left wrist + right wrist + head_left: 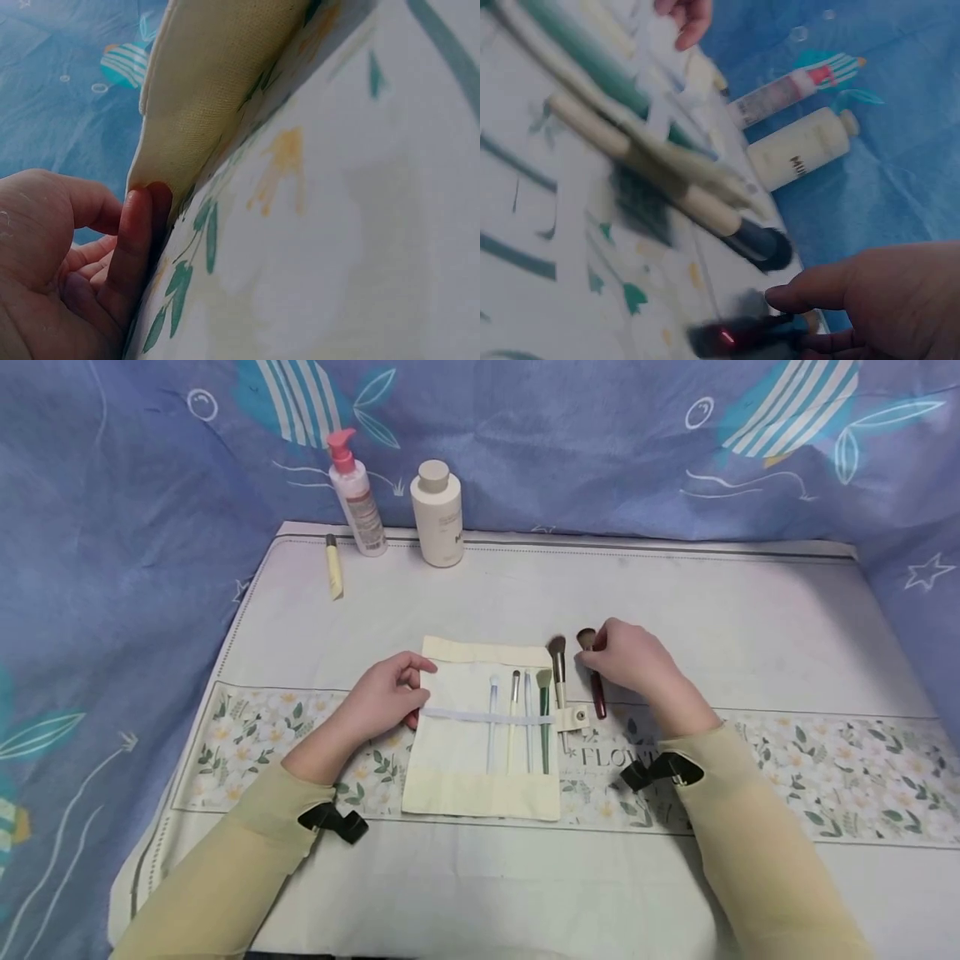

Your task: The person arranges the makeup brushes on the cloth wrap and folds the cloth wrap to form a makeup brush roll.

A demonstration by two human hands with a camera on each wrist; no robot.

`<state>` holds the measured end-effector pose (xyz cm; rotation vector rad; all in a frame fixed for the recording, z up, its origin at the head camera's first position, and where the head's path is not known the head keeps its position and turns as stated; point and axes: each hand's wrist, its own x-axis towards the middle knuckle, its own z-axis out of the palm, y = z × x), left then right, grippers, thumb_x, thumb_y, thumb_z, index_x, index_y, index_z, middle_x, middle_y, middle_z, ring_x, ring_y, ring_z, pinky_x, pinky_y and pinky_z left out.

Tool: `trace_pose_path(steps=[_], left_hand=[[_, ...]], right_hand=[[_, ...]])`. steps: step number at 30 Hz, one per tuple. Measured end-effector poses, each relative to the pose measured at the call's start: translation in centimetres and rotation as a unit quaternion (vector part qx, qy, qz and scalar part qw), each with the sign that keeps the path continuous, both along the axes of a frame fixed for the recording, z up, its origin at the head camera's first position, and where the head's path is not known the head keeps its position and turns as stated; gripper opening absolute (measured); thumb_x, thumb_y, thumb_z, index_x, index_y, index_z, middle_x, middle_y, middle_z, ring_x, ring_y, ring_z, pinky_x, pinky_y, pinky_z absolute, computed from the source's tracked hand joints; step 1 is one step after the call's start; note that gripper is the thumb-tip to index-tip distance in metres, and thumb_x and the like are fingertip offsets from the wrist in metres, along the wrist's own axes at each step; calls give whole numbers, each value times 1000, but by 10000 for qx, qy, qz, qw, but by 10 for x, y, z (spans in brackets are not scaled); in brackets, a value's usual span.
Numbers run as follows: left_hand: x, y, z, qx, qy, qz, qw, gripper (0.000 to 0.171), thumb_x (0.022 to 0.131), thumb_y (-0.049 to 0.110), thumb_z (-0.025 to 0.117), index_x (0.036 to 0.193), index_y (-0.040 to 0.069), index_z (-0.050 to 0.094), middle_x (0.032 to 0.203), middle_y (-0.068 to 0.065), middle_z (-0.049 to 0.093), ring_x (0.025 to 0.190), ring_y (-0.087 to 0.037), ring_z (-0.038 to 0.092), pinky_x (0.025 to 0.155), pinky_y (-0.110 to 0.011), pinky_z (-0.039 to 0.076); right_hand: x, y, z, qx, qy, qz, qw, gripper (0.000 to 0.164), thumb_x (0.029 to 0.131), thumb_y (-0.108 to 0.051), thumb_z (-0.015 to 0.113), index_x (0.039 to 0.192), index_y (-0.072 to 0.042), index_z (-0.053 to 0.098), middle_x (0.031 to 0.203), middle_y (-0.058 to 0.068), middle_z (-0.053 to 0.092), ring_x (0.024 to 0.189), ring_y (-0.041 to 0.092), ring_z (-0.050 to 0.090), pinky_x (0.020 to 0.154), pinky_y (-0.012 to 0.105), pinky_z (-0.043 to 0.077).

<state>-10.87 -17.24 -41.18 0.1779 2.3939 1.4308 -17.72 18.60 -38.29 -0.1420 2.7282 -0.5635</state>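
A cream fabric brush roll (457,747) lies unrolled in the middle, with several slim makeup brushes tucked under its pale strap (450,716). My left hand (386,697) pinches the roll's left edge; in the left wrist view that edge (161,127) stands lifted at the fingertips. To the right of the roll, my right hand (630,656) holds a makeup brush with a dark red handle (597,696) near its bristle end. Between that brush and the roll's right edge lies a brush with a light handle and brown bristles (557,647). The right wrist view is blurred.
At the back left stand a pump bottle with a pink top (360,506) and a white capped bottle (438,518). A small yellow tube with a dark end (334,568) lies before them. A blue fish-patterned cloth (570,443) hangs behind the table.
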Motion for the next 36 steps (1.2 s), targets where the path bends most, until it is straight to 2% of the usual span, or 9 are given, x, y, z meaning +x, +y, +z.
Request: trace_pose_path(steps=[5,10,15,21,26,28,31,34,36], left_hand=[[-2,-1,0,2,6,5,10000,33,93,11,59,125,16,55,77,-12,59,56,-26,65,61,-37,50],[-1,0,0,63,-33,25,10000,32,93,11,59,124,17,55,78,-13,58,56,-27,65,61,-38,52],[2,0,-2,33,-119,20,9999,32,94,11,59,125,18,55,79,-13,57,57,-26,65,61,-39,53],[1,0,0,40,-12,27,10000,32,94,11,59,125,17,55,79,-13,57,56,-26,65,61,-39,53],[1,-2,-1,-72,-27,57,10000,32,94,11,59,125,17,55,79,-12,57,56,-26,65,62,-39,51],[1,-2,-1,-53,-31,50,10000,32,94,11,59,125,17,55,79,-13,57,56,-26,65,62,-39,52],[1,-1,-1,48,11,23,10000,32,94,11,58,125,17,55,79,-13,57,56,-26,65,61,-39,53],[0,-1,0,127,33,6,9999,33,93,10,58,125,16,55,78,-13,57,56,-27,65,59,-39,54],[0,0,1,139,22,-15,9999,33,93,10,58,126,15,55,78,-13,57,56,-27,65,59,-39,53]], right_hand=[[-8,-4,-2,287,52,-9,9996,40,90,-44,59,71,-10,51,63,3,46,55,22,42,53,36,35],[-9,-4,-1,77,76,-59,9999,32,90,-37,57,78,-7,52,69,7,50,59,25,47,55,37,36],[-4,-4,5,-651,-29,-19,9979,34,93,-37,56,78,-8,49,68,7,46,59,23,42,54,36,34],[1,-9,24,-1674,-367,34,9852,44,94,-42,59,73,-8,43,57,4,40,50,21,38,51,37,33],[2,-19,31,-2474,-415,-348,9674,49,92,-49,60,77,-5,47,60,6,47,55,27,50,57,42,42],[2,-24,33,-2886,-225,-634,9551,47,92,-48,61,81,-3,51,63,7,50,59,27,55,59,44,47],[1,-33,34,-3555,-10,-944,9299,42,93,-40,64,84,0,54,65,7,54,59,24,58,61,44,53],[1,-46,32,-4051,-141,-989,9088,36,93,-32,66,87,3,56,67,9,56,56,20,58,59,41,55],[1,-56,28,-4181,-344,-975,9025,33,94,-29,65,88,3,57,69,10,58,56,20,58,60,41,55]])
